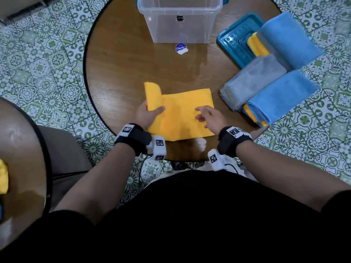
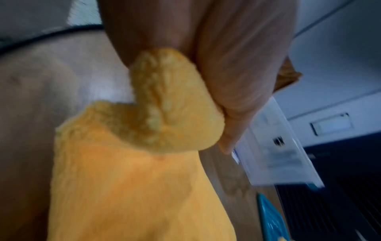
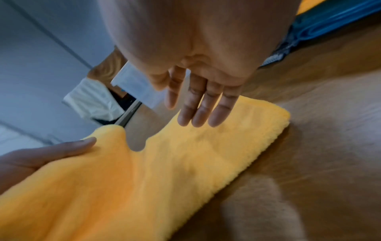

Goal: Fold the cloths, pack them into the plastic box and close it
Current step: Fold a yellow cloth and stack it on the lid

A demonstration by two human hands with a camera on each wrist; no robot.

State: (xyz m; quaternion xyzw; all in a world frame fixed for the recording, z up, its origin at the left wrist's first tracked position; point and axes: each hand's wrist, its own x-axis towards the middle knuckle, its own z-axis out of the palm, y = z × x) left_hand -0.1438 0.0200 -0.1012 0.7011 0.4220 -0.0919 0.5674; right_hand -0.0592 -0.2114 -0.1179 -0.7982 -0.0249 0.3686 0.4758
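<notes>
A yellow cloth [image 1: 182, 112] lies folded into a rectangle on the round wooden table [image 1: 121, 59], near its front edge. My left hand [image 1: 148, 112] pinches the cloth's left end and holds it lifted and curled over; the left wrist view shows the yellow cloth [image 2: 171, 104] bunched between thumb and fingers. My right hand [image 1: 206, 115] hovers with straight fingers [image 3: 198, 112] just above the right half of the yellow cloth [image 3: 185, 163], holding nothing. The clear plastic box [image 1: 179, 19] stands open and empty at the table's far side. Its teal lid [image 1: 236, 44] lies to the right.
Folded blue, grey and yellow cloths [image 1: 266, 78] are stacked at the table's right edge, partly on the lid. A round blue sticker [image 1: 181, 48] lies in front of the box. A second table [image 1: 20, 158] at the left carries another yellow cloth [image 1: 3, 177]. Green patterned tiles surround both.
</notes>
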